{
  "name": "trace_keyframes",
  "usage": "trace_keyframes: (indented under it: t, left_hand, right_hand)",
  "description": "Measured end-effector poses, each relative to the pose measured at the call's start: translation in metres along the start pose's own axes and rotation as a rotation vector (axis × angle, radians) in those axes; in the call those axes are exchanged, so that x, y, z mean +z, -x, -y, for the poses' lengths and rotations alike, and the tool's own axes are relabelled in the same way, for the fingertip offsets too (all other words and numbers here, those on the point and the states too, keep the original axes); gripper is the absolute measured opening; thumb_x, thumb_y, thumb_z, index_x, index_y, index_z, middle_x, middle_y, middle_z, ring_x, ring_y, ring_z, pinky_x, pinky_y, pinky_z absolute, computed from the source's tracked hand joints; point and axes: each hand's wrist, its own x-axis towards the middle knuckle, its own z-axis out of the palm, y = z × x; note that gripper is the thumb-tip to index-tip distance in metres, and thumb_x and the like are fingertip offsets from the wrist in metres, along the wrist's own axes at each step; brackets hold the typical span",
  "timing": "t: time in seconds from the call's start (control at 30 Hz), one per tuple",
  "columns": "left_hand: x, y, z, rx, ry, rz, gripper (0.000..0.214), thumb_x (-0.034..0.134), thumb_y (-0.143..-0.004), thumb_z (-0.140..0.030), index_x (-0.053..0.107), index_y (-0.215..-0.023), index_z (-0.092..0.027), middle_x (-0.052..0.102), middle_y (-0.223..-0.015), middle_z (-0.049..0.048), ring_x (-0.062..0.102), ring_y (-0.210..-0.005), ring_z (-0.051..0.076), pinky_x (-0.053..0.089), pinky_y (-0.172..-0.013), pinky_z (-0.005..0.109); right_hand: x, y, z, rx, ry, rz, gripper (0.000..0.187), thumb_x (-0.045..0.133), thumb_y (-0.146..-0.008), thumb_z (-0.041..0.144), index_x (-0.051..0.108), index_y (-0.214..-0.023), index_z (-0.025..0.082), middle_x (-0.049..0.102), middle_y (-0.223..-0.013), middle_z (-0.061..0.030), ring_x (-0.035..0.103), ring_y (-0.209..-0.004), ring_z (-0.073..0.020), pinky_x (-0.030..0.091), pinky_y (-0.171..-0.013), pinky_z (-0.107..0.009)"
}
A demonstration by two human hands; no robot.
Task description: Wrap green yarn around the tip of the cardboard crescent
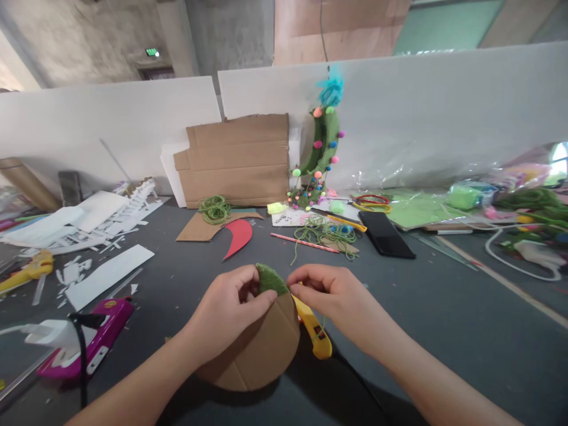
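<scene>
My left hand [239, 302] is closed on the upper edge of a round brown cardboard disc [261, 349], thumb on its face. Green yarn wrapping [270, 279] covers a crescent along the disc's top edge. At the disc's upper right edge, my right hand [323, 290] pinches a thin strand of green yarn, mostly hidden by the fingers. Below that hand, partly behind the disc, lies a yellow glue gun [317, 334] with a black cord.
Beyond my hands lie loose green yarn [331, 231], a red crescent piece [239, 235], a striped pencil [304, 242] and a black phone [386, 234]. A decorated green crescent [326, 142] hangs behind. At left are a magenta power strip [106, 325] and another yellow glue gun [31, 272].
</scene>
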Motion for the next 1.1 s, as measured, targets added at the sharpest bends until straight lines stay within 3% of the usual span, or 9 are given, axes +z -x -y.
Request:
trace_keyframes:
  t: [0.1,0.27,0.83,1.1]
  left_hand:
    - [-0.002,0.0,0.001,0.043,0.029,0.03,0.013,0.05,-0.079,-0.029,0.055,-0.073,-0.018,0.053,-0.068,-0.003,0.047,-0.065,0.012,0.036,-0.061,0.022]
    - [-0.004,0.001,-0.002,0.056,0.07,0.054,0.017,0.047,-0.082,-0.031,0.053,-0.074,-0.017,0.056,-0.073,-0.0016,0.049,-0.071,0.013,0.038,-0.065,0.023]
    - [-0.001,0.002,0.0,-0.037,0.208,0.075,0.014,0.054,-0.077,-0.03,0.052,-0.072,-0.017,0.05,-0.068,-0.0037,0.046,-0.066,0.012,0.037,-0.061,0.023]
    - [-0.001,0.001,-0.002,-0.055,0.225,0.019,0.013,0.058,-0.074,-0.028,0.051,-0.069,-0.018,0.053,-0.066,-0.0049,0.047,-0.065,0.011,0.037,-0.061,0.022]
  right_hand:
    - [-0.001,0.0,0.0,0.037,-0.101,0.044,0.013,0.055,-0.073,0.029,0.062,-0.073,0.018,0.056,-0.058,0.0032,0.049,-0.055,-0.01,0.037,-0.05,-0.02]
    - [0.002,0.0,0.004,0.035,-0.17,0.031,0.012,0.056,-0.071,0.028,0.062,-0.071,0.017,0.056,-0.059,0.003,0.047,-0.053,-0.0089,0.036,-0.05,-0.02]
    - [0.007,0.005,0.005,0.013,-0.13,0.036,0.013,0.054,-0.074,0.03,0.058,-0.072,0.017,0.049,-0.056,0.0044,0.044,-0.051,-0.0084,0.037,-0.048,-0.019]
    - [0.009,0.006,0.004,-0.003,-0.075,0.075,0.014,0.051,-0.076,0.029,0.059,-0.076,0.017,0.056,-0.061,0.0009,0.053,-0.059,-0.0127,0.042,-0.055,-0.024]
